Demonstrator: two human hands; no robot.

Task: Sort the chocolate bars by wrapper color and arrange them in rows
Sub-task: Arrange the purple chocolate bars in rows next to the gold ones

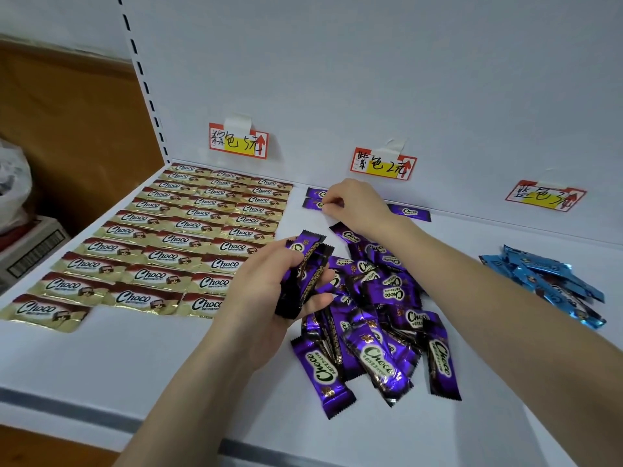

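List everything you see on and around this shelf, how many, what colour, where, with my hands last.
shelf: one, white, under all the bars
gold bars: about thirty, gold and brown, three columns at the left
purple pile: many, purple, loose heap in the middle
laid purple bars: at least three, purple, flat by the back wall
blue bars: small heap, blue, at the right
price labels: three, red-edged white and yellow, taped to the back wall
plastic bag: one, whitish, far left beyond the shelf
box: one, pale with barcode, below the bag
left hand: grips held purple bars, a few, above the pile
right hand: fingers curled on one of the laid purple bars
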